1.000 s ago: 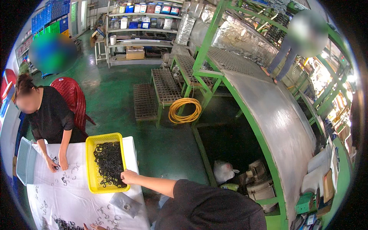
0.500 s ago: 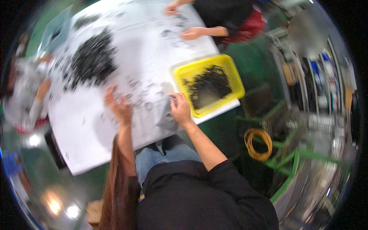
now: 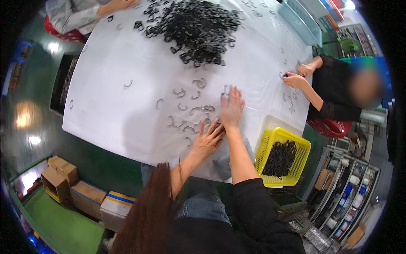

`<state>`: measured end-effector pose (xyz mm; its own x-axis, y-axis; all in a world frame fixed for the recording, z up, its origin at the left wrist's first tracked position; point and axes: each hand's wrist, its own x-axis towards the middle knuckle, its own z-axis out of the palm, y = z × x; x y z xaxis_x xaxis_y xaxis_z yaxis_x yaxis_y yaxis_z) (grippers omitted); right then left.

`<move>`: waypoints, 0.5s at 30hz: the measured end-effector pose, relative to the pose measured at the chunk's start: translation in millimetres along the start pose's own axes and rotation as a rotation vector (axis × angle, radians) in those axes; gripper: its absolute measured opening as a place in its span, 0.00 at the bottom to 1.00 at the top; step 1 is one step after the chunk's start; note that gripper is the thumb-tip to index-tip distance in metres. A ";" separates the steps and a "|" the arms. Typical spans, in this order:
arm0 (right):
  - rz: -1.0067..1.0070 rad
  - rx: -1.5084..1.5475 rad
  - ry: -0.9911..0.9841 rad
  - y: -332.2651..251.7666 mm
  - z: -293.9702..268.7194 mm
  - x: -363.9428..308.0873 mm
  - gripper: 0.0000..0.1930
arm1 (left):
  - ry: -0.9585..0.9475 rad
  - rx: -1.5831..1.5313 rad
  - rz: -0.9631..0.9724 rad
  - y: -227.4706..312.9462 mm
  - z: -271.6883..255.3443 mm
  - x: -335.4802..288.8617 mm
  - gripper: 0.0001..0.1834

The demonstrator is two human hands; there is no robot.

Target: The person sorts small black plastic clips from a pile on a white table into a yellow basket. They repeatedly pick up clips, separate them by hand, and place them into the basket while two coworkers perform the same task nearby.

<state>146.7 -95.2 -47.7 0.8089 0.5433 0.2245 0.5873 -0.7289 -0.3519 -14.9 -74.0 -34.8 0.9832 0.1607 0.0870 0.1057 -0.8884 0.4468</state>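
My left hand (image 3: 207,140) is spread out low over the near part of the white-covered table (image 3: 105,106). Thin, grey, C-shaped hook-like pieces (image 3: 182,123) are scattered under and beside its fingers. Just to its right my right hand (image 3: 231,112) lies with fingers stretched out, touching or just above a few more such pieces (image 3: 227,89). I see nothing gripped in either hand. Under my right forearm is a crumpled grey sheet or bag (image 3: 220,164), partly hidden. A large pile of black, loop-shaped pieces (image 3: 198,29) covers the far middle of the table.
A yellow plastic basket (image 3: 305,158) of black pieces stands at the right table edge. A co-worker's hands (image 3: 298,78) handle small pieces on the right; another person's arm (image 3: 108,7) reaches in at far left. A pale blue bin (image 3: 301,23) sits at far right. Cardboard boxes (image 3: 86,197) stand lower left.
My view has swung left. My hands, apart before, are now side by side over the scattered grey pieces; the right has left the grey sheet near the basket.
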 end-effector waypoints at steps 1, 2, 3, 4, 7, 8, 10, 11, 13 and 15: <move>-0.042 0.033 -0.061 -14.2 5.8 7.2 0.27 | 0.033 -0.008 -0.022 -8.1 -3.6 0.9 0.27; -0.120 0.064 -0.090 -32.2 12.3 13.2 0.27 | 0.052 0.004 -0.081 -16.9 -9.6 -2.1 0.26; -0.207 0.100 -0.107 -51.5 19.0 18.6 0.26 | 0.070 0.009 -0.121 -28.0 -16.2 -6.0 0.25; -0.234 0.110 -0.155 -71.2 25.4 21.8 0.25 | 0.092 0.025 -0.161 -41.2 -23.6 -12.0 0.25; -0.323 0.189 -0.143 -137.5 50.8 25.3 0.22 | 0.152 0.026 -0.252 -88.2 -49.5 -37.0 0.24; -0.337 0.218 -0.140 -160.8 59.6 25.2 0.21 | 0.164 0.023 -0.277 -104.7 -60.3 -46.2 0.24; -0.365 0.272 -0.125 -206.7 79.9 26.8 0.21 | 0.202 0.006 -0.303 -144.1 -82.8 -64.6 0.25; -0.364 0.297 -0.114 -229.8 90.3 28.6 0.20 | 0.205 -0.009 -0.295 -165.8 -95.2 -73.6 0.25; -0.345 0.348 -0.101 -278.1 111.9 32.2 0.20 | 0.197 -0.040 -0.286 -211.1 -120.9 -90.1 0.24; -0.342 0.396 -0.083 -323.5 130.7 37.0 0.19 | 0.197 -0.018 -0.235 -256.7 -146.1 -106.0 0.23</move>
<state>-17.0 215.1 -44.4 0.5586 0.7654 0.3195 0.7489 -0.2998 -0.5910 -168.1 199.8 -28.6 0.8842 0.4426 0.1493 0.3224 -0.8096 0.4905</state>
